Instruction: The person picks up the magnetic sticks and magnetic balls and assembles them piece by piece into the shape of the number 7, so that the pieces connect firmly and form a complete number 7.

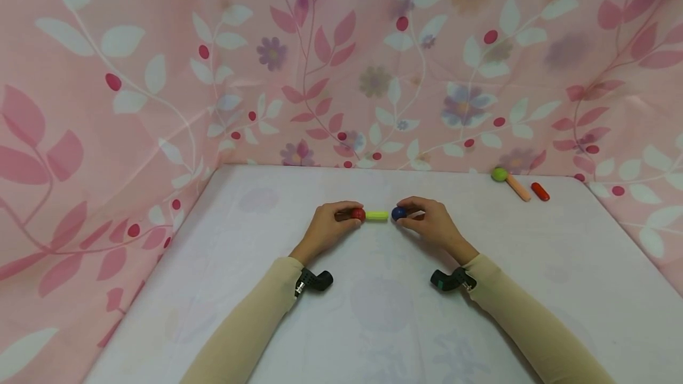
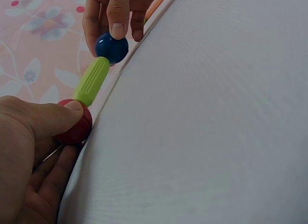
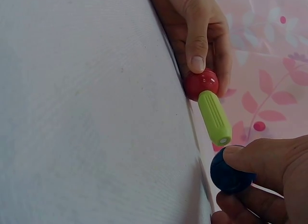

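My left hand (image 1: 332, 222) pinches a red ball (image 1: 358, 214) between thumb and fingers. A light green ridged rod (image 1: 377, 216) is joined end-on to that ball and points right. Across from it, my right hand (image 1: 430, 220) pinches a dark blue ball (image 1: 398, 213). In the head view a small gap parts the rod's free end from the blue ball. The right wrist view shows the rod's pale round end face (image 3: 223, 140) close to the blue ball (image 3: 230, 172). Both hands are low over the white tabletop.
At the table's far right lie a green ball (image 1: 499, 174) with an orange rod (image 1: 518, 188) against it, and a separate red rod (image 1: 540, 191). Pink floral cloth (image 1: 341, 64) hangs behind and left of the white-covered table (image 1: 384, 325).
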Motion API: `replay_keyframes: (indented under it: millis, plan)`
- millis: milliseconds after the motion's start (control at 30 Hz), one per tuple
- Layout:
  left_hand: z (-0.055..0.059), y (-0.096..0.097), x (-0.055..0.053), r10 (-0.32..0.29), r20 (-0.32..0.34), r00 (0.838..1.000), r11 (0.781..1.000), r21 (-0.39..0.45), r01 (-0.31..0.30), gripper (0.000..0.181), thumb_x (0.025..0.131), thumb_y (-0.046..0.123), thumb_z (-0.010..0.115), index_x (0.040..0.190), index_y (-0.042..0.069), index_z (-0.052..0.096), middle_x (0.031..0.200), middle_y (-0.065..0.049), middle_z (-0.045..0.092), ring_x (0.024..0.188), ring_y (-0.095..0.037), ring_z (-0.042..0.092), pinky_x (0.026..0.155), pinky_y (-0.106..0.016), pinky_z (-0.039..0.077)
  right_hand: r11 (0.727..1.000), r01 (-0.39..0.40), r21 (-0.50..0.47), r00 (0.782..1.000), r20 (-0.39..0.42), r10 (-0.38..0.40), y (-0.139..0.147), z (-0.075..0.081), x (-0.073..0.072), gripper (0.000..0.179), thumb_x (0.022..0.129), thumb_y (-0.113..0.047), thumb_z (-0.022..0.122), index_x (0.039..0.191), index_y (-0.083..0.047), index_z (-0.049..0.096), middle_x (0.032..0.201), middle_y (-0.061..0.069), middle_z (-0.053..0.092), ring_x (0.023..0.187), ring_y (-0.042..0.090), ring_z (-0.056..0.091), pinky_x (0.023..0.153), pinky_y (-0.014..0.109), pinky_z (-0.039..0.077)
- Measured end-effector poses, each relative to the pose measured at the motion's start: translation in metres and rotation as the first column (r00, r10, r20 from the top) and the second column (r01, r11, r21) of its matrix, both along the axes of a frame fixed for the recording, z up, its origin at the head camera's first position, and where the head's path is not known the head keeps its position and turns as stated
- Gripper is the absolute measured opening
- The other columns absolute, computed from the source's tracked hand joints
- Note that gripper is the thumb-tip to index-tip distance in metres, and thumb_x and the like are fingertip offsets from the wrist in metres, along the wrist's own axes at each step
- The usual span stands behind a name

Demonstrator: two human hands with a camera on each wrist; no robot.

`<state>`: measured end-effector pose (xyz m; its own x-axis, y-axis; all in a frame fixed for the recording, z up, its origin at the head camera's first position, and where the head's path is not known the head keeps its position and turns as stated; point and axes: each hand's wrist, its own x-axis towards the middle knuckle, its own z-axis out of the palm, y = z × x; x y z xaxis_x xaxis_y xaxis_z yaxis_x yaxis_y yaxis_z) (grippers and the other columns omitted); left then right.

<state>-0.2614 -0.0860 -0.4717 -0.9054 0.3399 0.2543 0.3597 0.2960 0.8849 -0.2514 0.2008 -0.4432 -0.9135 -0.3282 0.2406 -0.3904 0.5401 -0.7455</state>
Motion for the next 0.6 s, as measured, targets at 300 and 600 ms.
replay_keyframes:
  millis: [300,600]
  plan:
    - [-0.0008,-0.0002,-0.0004,0.0,0.001,1.0,1.0,-0.009,0.0,0.037,0.092,0.007,0.081,0.128,0.013,0.075,0.122,-0.004,0.072,0.105,-0.015,0.071,0.094,-0.031,0.056,1.0,-0.01,-0.003,1.0,-0.002,0.01,-0.0008,-0.0028,-0.0004,0.033,0.091,-0.006,0.081,0.123,-0.002,0.072,0.114,0.012,0.073,0.101,0.028,0.07,0.087,0.045,0.06]
    - [-0.0005,-0.0005,0.0006,0.002,-0.01,1.0,1.0,-0.023,-0.002,0.036,0.093,0.009,0.081,0.128,0.012,0.074,0.122,-0.003,0.072,0.104,-0.013,0.071,0.094,-0.03,0.055,1.0,-0.003,0.005,1.0,-0.001,0.003,-0.0015,-0.0042,-0.0005,0.033,0.092,-0.006,0.08,0.123,-0.003,0.072,0.115,0.011,0.073,0.101,0.026,0.07,0.087,0.044,0.06]
